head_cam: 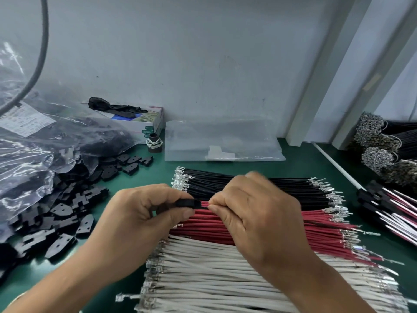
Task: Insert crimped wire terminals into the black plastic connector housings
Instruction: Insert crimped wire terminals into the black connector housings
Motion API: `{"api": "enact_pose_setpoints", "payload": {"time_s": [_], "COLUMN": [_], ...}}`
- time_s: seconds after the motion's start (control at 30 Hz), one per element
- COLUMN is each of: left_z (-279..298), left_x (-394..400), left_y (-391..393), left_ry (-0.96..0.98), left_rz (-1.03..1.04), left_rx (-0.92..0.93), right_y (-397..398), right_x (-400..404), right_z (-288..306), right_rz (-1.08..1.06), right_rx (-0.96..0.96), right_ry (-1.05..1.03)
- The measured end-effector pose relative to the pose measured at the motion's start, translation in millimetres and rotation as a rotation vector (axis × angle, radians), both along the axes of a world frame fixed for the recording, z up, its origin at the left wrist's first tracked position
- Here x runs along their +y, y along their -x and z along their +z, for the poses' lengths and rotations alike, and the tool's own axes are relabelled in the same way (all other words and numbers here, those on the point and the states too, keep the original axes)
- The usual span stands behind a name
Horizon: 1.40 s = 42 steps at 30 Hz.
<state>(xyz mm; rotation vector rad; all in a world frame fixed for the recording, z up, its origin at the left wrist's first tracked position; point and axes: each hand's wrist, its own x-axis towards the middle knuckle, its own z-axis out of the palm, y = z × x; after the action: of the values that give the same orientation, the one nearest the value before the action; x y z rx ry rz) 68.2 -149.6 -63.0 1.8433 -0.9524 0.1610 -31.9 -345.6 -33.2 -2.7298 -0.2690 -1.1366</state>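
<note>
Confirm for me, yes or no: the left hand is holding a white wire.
No, the left hand pinches a black connector housing.

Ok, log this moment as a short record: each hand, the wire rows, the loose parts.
left hand: grips a black housing
right hand: pinches a red wire at the housing's end
wire rows: black wires farthest, red wires in the middle, white wires nearest
loose housings: piled left on the green mat, spilling from a bag
</note>
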Motion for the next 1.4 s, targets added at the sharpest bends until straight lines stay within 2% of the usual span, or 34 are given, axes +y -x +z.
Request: {"api": "enact_pose_setpoints", "payload": {"time_s": [0.07, 0.1, 0.23, 0.37, 0.5, 0.57, 0.67, 0.77, 1.07, 1.2, 1.4], "left_z": [-1, -2, -7, -11, -11, -10, -7, -3, -2, -2, -3], "left_x": [1, 2, 1, 3, 4, 3, 2, 1, 1, 2, 2], "left_y": [-1, -2, -6, -10, -14, -14, -12, -9, -6, -7, -5], "left_ry": [0.037, 0.053, 0.119, 0.170, 0.215, 0.250, 0.271, 0.267, 0.276, 0.271, 0.241], "left_rz": [-0.004, -0.006, -0.031, -0.051, -0.051, -0.067, -0.077, -0.082, -0.105, -0.116, -0.111], "left_rx": [0.048, 0.070, 0.123, 0.209, 0.309, 0.361, 0.410, 0.424, 0.451, 0.451, 0.435], "right_y": [6, 10, 16, 13, 12, 12, 14, 12, 8, 7, 4], "right_x": [8, 16, 47, 37, 26, 16, 1, 3, 13, 11, 9], "right_z": [8, 9, -4, -3, 11, 19, 22, 14, 4, 1, -6], "right_rz": [0.005, 0.042, 0.108, 0.148, 0.200, 0.172, 0.066, -0.010, -0.020, -0.004, -0.080], "right_rx": [-0.019, 0.038, 0.466, 0.538, 0.485, 0.400, 0.236, 0.167, 0.064, -0.006, -0.063], "right_ry": [0.039, 0.033, 0.051, -0.165, -0.336, -0.441, -0.378, -0.316, -0.195, -0.244, -0.070]}}
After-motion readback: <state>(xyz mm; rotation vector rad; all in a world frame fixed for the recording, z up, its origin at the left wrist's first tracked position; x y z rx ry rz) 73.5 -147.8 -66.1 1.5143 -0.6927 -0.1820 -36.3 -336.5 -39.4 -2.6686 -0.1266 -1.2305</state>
